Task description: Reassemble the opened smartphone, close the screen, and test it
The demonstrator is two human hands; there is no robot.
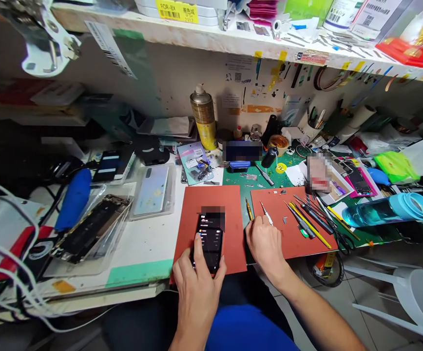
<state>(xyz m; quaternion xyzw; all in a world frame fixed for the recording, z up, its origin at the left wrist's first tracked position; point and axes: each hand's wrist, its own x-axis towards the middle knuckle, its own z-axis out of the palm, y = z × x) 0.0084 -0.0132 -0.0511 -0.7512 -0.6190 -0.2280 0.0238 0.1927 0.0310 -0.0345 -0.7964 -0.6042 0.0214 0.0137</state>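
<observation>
A black smartphone (210, 243) with a lit dark screen lies over the left red mat (187, 209). My left hand (199, 280) grips its lower end between thumb and fingers, the index finger on the screen. At the left edge of the right red mat (299, 246), my right hand (266, 241) rests with its fingers curled in; whether anything is inside them is hidden. Just beyond those fingers are a gold screwdriver (249, 209) and a slim silver-and-white tool (266, 212), their near ends meeting the hand.
Tweezers and pens (312, 219), scissors (343, 240) and a blue bottle (389, 209) lie at the right. A white-backed phone (152, 189) and an opened phone (92, 226) lie left. A spray can (203, 117) stands behind; a shelf (204, 36) overhangs the bench.
</observation>
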